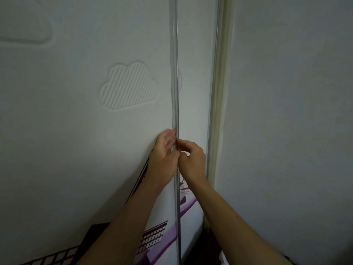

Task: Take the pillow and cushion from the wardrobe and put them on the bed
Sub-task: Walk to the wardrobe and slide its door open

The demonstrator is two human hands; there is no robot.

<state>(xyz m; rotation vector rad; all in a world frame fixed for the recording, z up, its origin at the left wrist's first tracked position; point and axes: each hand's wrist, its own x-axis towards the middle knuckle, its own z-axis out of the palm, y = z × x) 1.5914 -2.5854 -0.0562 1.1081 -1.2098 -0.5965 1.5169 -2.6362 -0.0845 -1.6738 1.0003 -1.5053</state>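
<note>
A white sliding wardrobe door point(86, 131) with embossed clouds and a purple windmill print fills the left and middle of the head view. Along its right edge runs a slim metal strip point(175, 73). My left hand point(162, 155) lies flat on the door with its fingertips at that strip. My right hand point(191, 159) pinches the strip from the other side, fingers curled on it. Behind the strip a second door panel point(194, 111) shows. Pillow and cushion are not in view.
A pale vertical frame post point(219, 92) stands right of the doors. A plain white wall point(286, 131) takes up the right side. A dark gap shows at the floor near the post's foot point(208, 238).
</note>
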